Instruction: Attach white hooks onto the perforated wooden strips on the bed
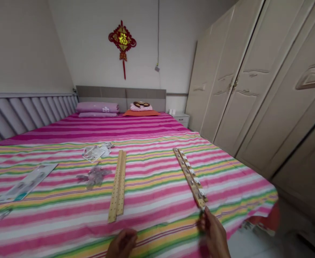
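Note:
My right hand [214, 231] is closed in a pinch at the near end of a wooden strip [185, 168] on the right of the bed. A small pale bit shows at its fingertips, too blurred to name. Along this strip and one beside it sit several small metal pieces [191, 172]. My left hand [123, 243] has its fingers curled, low in the middle; whatever is inside them, if anything, is hidden. Just beyond it lie two bare wooden strips with rows of holes [117, 190], side by side.
On the striped bed sheet [152, 186] lie a crumpled clear plastic bag [95, 175], a pile of small packets [96, 152] and a long flat packet [28, 182]. Pillows [97, 108] rest by the headboard [100, 94]. A wardrobe [240, 89] stands along the right.

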Demonstrator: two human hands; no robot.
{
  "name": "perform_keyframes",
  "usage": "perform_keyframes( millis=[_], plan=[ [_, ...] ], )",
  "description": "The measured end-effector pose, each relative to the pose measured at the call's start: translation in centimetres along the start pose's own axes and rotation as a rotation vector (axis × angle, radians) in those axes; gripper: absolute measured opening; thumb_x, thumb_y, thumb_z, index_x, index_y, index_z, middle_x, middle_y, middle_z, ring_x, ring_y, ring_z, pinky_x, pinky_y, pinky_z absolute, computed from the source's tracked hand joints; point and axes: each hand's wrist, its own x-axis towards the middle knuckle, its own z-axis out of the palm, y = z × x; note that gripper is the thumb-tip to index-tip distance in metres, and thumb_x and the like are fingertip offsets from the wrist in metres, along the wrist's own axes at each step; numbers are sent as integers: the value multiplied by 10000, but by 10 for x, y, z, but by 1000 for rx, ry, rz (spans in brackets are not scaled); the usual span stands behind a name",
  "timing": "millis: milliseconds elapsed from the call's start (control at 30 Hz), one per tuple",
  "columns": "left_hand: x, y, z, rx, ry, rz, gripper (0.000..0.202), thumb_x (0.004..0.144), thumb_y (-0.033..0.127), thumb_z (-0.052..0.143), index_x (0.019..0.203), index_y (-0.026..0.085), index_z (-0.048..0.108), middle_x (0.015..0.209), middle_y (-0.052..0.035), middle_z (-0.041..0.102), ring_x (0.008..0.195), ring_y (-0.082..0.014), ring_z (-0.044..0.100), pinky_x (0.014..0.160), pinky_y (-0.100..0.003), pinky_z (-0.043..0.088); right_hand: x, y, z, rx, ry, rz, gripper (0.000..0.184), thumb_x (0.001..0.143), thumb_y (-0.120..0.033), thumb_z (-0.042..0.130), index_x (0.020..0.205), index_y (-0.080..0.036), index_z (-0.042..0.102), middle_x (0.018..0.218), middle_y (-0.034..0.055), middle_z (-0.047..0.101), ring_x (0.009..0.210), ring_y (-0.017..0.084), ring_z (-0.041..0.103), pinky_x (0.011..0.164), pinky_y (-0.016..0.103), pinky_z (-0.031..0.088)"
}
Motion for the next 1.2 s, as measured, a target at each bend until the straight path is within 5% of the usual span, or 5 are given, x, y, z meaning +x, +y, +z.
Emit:
perform_keyframes(
  millis=[267,467,733,1033,1200],
  plan=[
    [53,21,-53,571,458,535,463,724,505,620,1074,205,661,1182,-129,618,1099,-302,563,965,-510,440,-62,47,63,-395,-530,-23,480,559,-612,738,599,-163,573,424,-76,424,368,64,342,371,194,259],
    [70,-11,-49,687,468,500,433,870,393,444,1238,202,569,1354,-126,511,1250,-276,465,1043,-500,387,-92,85,139,-626,-881,-256,229,739,-383,628,676,-167,590,556,-42,494,524,112,444,513,225,360],
    [80,-45,-49,617,455,454,444,892,335,368,1271,194,553,1351,-80,550,1338,-260,389,1115,-473,329,-112,138,201,-828,-766,-598,165,713,-172,550,853,-191,635,766,40,623,710,204,585,659,310,481],
    [80,-56,-45,576,472,424,447,902,325,348,1274,184,552,1346,-81,557,1344,-247,385,1112,-466,332,-112,138,224,-991,-752,-416,296,696,-207,589,987,-173,634,798,68,683,704,242,639,626,325,488],
    [77,-49,-44,560,494,401,440,902,336,351,1269,215,563,1337,-57,568,1331,-237,405,1116,-447,329,-106,147,216,-717,-777,-335,483,752,-246,547,1229,-171,532,684,-5,619,608,191,598,548,271,471]
  ],
)
